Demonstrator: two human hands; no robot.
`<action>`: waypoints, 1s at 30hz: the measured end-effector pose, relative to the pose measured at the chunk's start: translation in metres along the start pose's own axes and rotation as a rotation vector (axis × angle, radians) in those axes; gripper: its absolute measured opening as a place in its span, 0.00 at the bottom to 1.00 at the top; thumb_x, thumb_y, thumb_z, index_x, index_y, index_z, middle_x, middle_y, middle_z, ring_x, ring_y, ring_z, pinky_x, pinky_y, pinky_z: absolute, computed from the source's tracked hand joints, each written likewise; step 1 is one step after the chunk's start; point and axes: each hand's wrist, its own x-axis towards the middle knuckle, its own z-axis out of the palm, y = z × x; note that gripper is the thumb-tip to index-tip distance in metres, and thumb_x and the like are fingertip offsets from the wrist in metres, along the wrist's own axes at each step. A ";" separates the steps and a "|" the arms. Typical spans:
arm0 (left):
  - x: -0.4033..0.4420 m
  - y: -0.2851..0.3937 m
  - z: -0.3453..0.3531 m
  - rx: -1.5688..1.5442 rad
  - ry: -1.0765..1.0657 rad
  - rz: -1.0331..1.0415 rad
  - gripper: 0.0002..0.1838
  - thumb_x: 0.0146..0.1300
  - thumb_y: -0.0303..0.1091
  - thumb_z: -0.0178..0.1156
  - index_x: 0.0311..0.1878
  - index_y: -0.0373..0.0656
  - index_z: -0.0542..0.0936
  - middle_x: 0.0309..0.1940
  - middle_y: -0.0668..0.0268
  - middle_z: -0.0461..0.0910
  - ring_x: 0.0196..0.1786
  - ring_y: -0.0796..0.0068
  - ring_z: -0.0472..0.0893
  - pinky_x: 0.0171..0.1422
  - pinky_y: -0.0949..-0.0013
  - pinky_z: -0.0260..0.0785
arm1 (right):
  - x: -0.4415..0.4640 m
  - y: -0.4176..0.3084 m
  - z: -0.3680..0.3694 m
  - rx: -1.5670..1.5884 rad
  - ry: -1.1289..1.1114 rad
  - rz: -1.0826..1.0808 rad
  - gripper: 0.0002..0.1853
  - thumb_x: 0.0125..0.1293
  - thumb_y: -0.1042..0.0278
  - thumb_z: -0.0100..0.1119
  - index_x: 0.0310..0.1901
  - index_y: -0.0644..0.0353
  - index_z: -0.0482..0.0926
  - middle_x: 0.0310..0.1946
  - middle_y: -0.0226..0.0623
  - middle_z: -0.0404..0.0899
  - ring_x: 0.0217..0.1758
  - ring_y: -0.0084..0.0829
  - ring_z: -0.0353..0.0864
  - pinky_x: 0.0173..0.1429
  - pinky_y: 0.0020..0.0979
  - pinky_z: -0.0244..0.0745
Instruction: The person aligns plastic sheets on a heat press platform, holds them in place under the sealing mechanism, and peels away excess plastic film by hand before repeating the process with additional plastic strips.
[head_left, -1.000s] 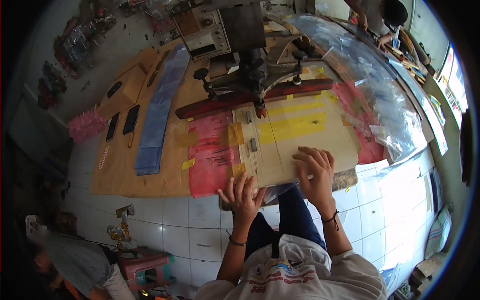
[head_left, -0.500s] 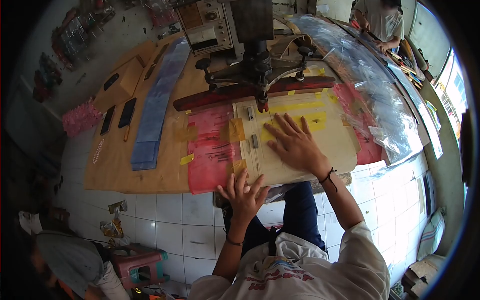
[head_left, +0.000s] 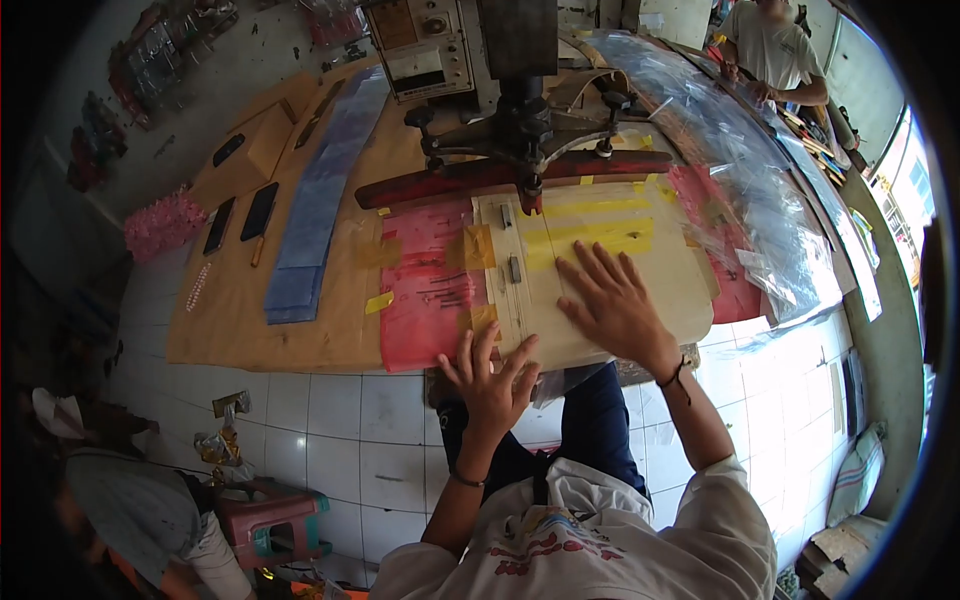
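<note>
My right hand [head_left: 618, 310] lies palm down with spread fingers on a beige sheet [head_left: 675, 290] that carries yellow tape strips [head_left: 590, 238]. At the sheet's near edge is my left hand [head_left: 490, 385], its fingers apart and the fingertips touching the edge. Red film [head_left: 425, 300], patched with tape, lies left of the sheet. Two small metal pieces sit on the sheet, the nearer one [head_left: 515, 268] left of my right hand. Just beyond my hands, a dark red curved bar [head_left: 440, 187] hangs under a black bracket [head_left: 525, 130] of a machine.
A control box [head_left: 420, 50] stands at the back. Blue film strips [head_left: 300, 240], phones [head_left: 259, 210] and a cardboard box [head_left: 255, 160] are on the left. Clear plastic sheets [head_left: 770, 210] cover the right. One person [head_left: 780, 50] works at back right; another [head_left: 130, 500] is at lower left, near a stool [head_left: 270, 520].
My right hand has slid a little toward me over the sheet. My left hand stays at the near edge. The view has shifted slightly, and the person at back right has changed posture.
</note>
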 end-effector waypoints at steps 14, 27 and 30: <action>-0.063 0.062 0.027 -0.341 0.089 -0.199 0.45 0.59 0.46 0.78 0.73 0.35 0.67 0.73 0.43 0.60 0.74 0.40 0.63 0.79 0.40 0.54 | -0.052 -0.027 -0.055 0.100 -0.105 0.021 0.25 0.70 0.51 0.66 0.63 0.54 0.81 0.58 0.47 0.78 0.62 0.46 0.76 0.68 0.46 0.67; -0.129 0.024 0.097 -0.836 -0.669 -0.553 0.17 0.65 0.38 0.74 0.53 0.41 0.86 0.39 0.63 0.89 0.44 0.71 0.88 0.52 0.65 0.78 | 0.039 0.032 0.013 0.077 0.061 -0.022 0.31 0.77 0.40 0.50 0.74 0.48 0.73 0.78 0.45 0.65 0.82 0.48 0.59 0.85 0.52 0.48; -0.150 0.008 0.102 -0.817 -0.730 -0.585 0.14 0.67 0.39 0.72 0.49 0.40 0.88 0.40 0.64 0.90 0.47 0.71 0.88 0.54 0.66 0.77 | 0.034 0.029 0.000 0.109 -0.002 0.039 0.29 0.76 0.45 0.54 0.73 0.49 0.74 0.77 0.46 0.66 0.82 0.47 0.61 0.85 0.48 0.49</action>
